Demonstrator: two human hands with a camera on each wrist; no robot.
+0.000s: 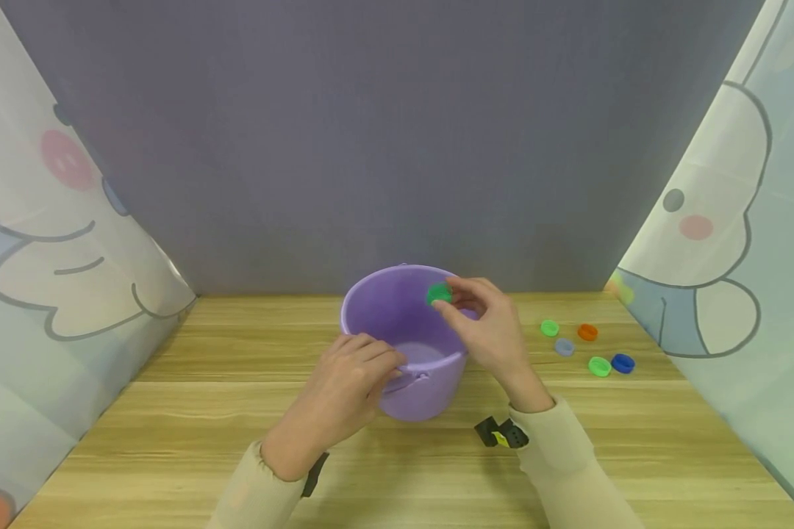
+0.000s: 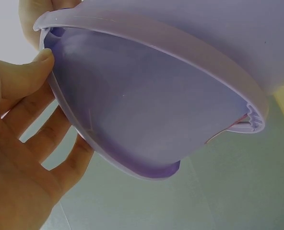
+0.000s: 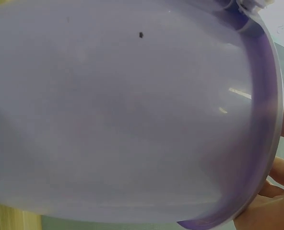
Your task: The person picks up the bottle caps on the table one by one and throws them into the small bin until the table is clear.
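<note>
A purple bucket (image 1: pixel 430 393) stands upright on the table, its mouth facing up. My left hand (image 1: pixel 351 378) grips its near left rim. In the left wrist view, the thumb (image 2: pixel 29 79) and fingers of that hand lie along the rim edge. Over the bucket's right side, my right hand (image 1: pixel 492 330) pinches a green bottle cap (image 1: pixel 440 294) between thumb and fingertips. The right wrist view mostly shows the bucket's outer wall (image 3: pixel 123 120), with part of the right hand (image 3: pixel 271 206) behind the rim; the cap is hidden there.
Right of the bucket lie several loose caps: light green caps (image 1: pixel 550 328) (image 1: pixel 599 366), an orange one (image 1: pixel 587 332), a pale blue one (image 1: pixel 564 347) and a dark blue one (image 1: pixel 623 363). A grey panel (image 1: pixel 397 147) rises behind the wooden table (image 1: pixel 192 441); printed cloths hang on both sides.
</note>
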